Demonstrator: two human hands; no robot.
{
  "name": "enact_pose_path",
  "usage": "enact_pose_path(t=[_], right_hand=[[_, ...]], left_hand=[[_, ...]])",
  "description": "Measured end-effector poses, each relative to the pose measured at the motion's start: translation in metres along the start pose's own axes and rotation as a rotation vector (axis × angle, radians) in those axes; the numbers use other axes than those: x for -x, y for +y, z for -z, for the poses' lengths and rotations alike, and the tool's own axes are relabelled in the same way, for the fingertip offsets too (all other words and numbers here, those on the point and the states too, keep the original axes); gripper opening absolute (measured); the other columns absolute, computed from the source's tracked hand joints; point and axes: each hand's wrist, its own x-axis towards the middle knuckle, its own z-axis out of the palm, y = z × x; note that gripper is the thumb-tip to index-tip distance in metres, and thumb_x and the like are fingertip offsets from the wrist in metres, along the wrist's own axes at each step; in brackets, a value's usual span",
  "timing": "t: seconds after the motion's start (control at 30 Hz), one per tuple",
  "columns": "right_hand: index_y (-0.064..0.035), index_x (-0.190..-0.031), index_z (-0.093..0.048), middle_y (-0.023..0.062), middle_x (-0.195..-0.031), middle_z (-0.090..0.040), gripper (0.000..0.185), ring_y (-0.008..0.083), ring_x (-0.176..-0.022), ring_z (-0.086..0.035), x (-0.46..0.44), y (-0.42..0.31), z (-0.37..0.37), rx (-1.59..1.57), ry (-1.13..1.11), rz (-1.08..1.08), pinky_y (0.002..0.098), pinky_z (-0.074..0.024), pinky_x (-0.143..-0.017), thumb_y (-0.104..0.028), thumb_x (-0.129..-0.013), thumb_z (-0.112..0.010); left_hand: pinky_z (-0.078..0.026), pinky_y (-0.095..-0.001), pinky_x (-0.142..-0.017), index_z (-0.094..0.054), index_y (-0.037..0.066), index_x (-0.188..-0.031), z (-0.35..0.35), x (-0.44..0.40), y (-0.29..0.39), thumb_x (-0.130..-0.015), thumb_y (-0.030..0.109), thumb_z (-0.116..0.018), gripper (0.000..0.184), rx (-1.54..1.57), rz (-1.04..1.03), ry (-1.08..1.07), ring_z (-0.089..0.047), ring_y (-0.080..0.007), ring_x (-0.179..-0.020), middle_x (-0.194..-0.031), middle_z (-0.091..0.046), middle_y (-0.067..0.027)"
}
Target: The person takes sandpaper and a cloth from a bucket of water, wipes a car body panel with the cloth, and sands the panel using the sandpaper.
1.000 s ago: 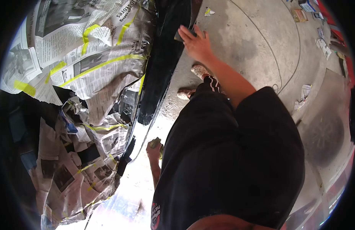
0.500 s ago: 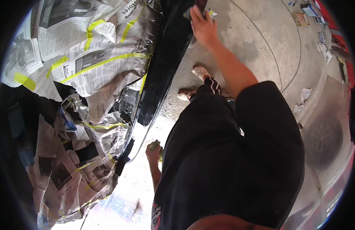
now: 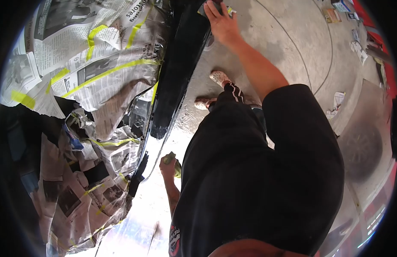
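Observation:
My right hand [image 3: 224, 26] reaches to the top of the view, its fingers pressed on a small dark pad [image 3: 202, 8] against the long black panel [image 3: 175, 68]. My left hand [image 3: 167, 168] hangs low beside my body, closed round a crumpled green cloth [image 3: 177, 168]. Left of the panel, newspaper sheets [image 3: 95, 81] are fixed with yellow tape [image 3: 108, 79] over a large surface. Glossy highlights run along the panel's edges.
Grey concrete floor [image 3: 267, 51] lies to the right, with a thin cable [image 3: 288, 36] curving across it. Paper scraps [image 3: 337, 103] and small boxes [image 3: 332, 16] are on it. My patterned shoes [image 3: 217, 78] stand beside the panel. A car wheel [image 3: 359, 152] shows at the right.
My right hand has moved up along the black panel with the dark pad over the last second, then slightly left. My left hand has stayed low with the green cloth.

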Motion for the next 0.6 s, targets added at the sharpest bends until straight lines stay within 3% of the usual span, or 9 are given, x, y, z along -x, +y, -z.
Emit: enact_pose_path(t=[0.1, 0.2, 0.3, 0.5, 0.6], right_hand=[[-0.0264, -0.151, -0.039, -0.0126, -0.163, -0.024, 0.058, 0.0325, -0.146, -0.032, 0.054, -0.026, -0.032, -0.089, -0.05, -0.013, 0.0709, -0.033, -0.105, -0.017, -0.095, -0.049], [-0.0273, -0.151, -0.039, -0.0122, -0.162, -0.026, 0.058, 0.0337, -0.145, -0.033, 0.06, -0.025, -0.029, -0.005, -0.035, 0.043, 0.0727, -0.0314, -0.105, -0.017, -0.095, -0.049], [-0.0281, -0.158, -0.026, -0.0098, -0.166, -0.017, 0.069, 0.0333, -0.149, -0.027, 0.006, -0.005, -0.01, 0.145, -0.056, 0.032, 0.0718, -0.0272, -0.109, -0.014, -0.094, -0.049], [-0.0283, -0.157, -0.028, -0.0106, -0.166, -0.017, 0.069, 0.0333, -0.149, -0.028, 0.049, -0.031, -0.024, -0.085, -0.112, -0.063, 0.0715, -0.0259, -0.11, -0.012, -0.094, -0.049], [-0.026, -0.154, -0.035, -0.0087, -0.162, -0.028, 0.062, 0.0322, -0.146, -0.032, 0.06, -0.025, -0.029, -0.06, -0.014, 0.003, 0.0733, -0.0279, -0.107, -0.016, -0.094, -0.05]], left_hand=[[-0.053, -0.0358, -0.081, -0.067, 0.001, -0.109, -0.003, -0.002, 0.008, -0.077, 0.011, -0.08, 0.036, 0.002, -0.063, 0.031, -0.066, -0.0207, -0.09, -0.1, -0.07, -0.0105], [-0.053, -0.036, -0.081, -0.067, 0.001, -0.109, -0.013, -0.011, -0.02, -0.077, 0.011, -0.079, 0.036, 0.182, -0.012, -0.006, -0.066, -0.0208, -0.089, -0.098, -0.07, -0.0108], [-0.053, -0.0362, -0.081, -0.067, 0.0, -0.11, -0.01, 0.002, -0.001, -0.078, 0.011, -0.079, 0.036, 0.018, -0.029, 0.012, -0.067, -0.021, -0.088, -0.097, -0.071, -0.0111], [-0.054, -0.0361, -0.08, -0.067, 0.0, -0.111, -0.008, 0.016, 0.001, -0.078, 0.01, -0.08, 0.036, 0.003, 0.023, 0.041, -0.067, -0.021, -0.089, -0.097, -0.071, -0.0112], [-0.054, -0.036, -0.08, -0.067, 0.0, -0.111, -0.01, 0.023, 0.008, -0.078, 0.01, -0.079, 0.036, 0.0, 0.101, 0.026, -0.067, -0.0206, -0.089, -0.097, -0.071, -0.0113]])
